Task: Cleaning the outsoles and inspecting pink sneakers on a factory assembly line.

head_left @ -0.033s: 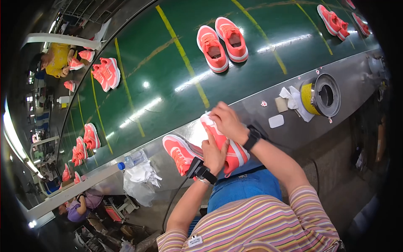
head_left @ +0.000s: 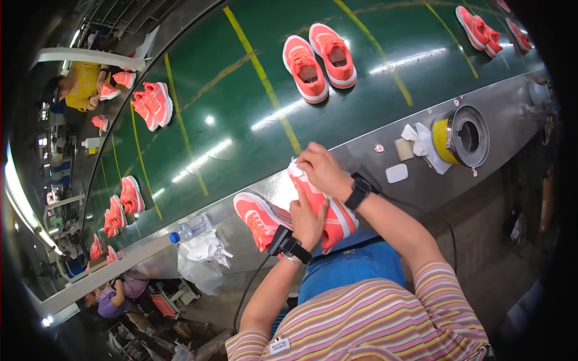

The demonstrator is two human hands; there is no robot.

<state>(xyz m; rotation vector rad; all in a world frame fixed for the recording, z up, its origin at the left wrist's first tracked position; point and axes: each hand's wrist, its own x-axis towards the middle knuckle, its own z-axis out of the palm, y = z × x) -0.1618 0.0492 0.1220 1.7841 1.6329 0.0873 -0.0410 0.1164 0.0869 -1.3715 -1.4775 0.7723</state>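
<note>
At the near edge of the metal ledge, a coral sneaker (head_left: pixel 338 227) with a white sole is tilted on its side, its toe pointing toward the green belt. My left hand (head_left: pixel 306 222) is closed around its middle, the index finger stretched along the upper. Bent over the toe, my right hand (head_left: pixel 325 172) pinches a small white cloth (head_left: pixel 295 169) against the shoe; its fingertips partly hide the cloth. Just left of my left hand lies another coral sneaker (head_left: pixel 253 215), laces up, its heel hidden behind the black device on my left wrist.
Pairs of coral sneakers (head_left: pixel 319 63) stand on the green belt (head_left: pixel 229 120) between yellow lines. Right on the ledge are a round metal tin (head_left: pixel 466 137), white tissue, a beige block and a white pad (head_left: pixel 397 174). Left are a capped bottle (head_left: pixel 191 228) and crumpled tissue (head_left: pixel 208 248). Other people work farther left.
My right hand has shifted very slightly up and left at the sneaker's toe. The left hand and both nearby shoes stay in place.
</note>
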